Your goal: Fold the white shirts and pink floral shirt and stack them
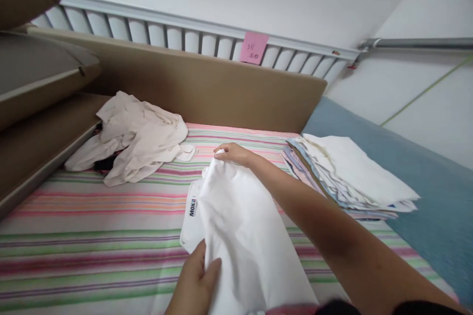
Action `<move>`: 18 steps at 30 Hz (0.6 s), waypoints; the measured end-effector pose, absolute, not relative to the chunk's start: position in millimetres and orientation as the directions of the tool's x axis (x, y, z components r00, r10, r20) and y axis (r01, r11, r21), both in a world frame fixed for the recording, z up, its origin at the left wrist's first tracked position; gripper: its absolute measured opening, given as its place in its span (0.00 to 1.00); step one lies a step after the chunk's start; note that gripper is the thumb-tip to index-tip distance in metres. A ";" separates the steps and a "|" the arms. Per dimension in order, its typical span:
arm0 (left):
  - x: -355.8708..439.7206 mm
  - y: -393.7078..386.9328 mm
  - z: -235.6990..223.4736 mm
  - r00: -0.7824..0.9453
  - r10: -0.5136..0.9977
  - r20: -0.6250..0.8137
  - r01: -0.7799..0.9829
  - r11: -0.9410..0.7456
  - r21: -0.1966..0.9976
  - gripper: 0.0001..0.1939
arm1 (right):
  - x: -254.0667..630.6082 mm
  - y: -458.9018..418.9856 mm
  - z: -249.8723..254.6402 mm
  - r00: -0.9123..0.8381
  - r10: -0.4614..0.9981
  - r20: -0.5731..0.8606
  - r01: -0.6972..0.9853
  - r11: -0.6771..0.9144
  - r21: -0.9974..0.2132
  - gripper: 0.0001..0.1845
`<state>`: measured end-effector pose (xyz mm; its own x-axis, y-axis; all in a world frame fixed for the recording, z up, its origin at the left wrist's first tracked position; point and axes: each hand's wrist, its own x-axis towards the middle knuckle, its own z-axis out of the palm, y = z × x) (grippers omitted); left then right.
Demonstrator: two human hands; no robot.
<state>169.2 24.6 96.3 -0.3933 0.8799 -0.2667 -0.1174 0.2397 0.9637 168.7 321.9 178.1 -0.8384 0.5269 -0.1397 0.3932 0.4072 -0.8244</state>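
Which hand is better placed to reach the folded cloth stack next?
Probably the right hand: it's nearer the folded cloth stack, and its forearm passes beside it. The left hand is farther; both grip the white cloth.

The creased fabric piece [254,236] is plain white; the flat cloth sheet [111,241] carries pink, green, purple and white stripes.
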 end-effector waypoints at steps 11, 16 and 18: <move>318.5 114.9 155.9 0.008 0.991 -0.137 0.261 0.130 0.956 0.32 | 388.6 334.2 151.6 -0.362 0.904 -0.229 -0.125 -0.290 -0.949 0.17; 277.2 113.9 134.4 -0.227 0.968 0.106 0.346 -0.021 0.938 0.24 | 455.7 307.2 99.0 -0.288 0.765 -0.576 -0.151 -0.630 -0.761 0.19; 218.8 96.3 122.2 -0.542 0.813 0.212 0.391 0.021 0.920 0.24 | 463.4 296.2 89.7 -0.346 0.735 -0.583 -0.105 -0.648 -0.754 0.20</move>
<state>218.8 96.3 122.2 -0.5423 0.8130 0.2120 0.3912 0.0210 0.9201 463.4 296.2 89.7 -0.3465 0.7349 -0.5830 -0.1050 -0.6479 -0.7544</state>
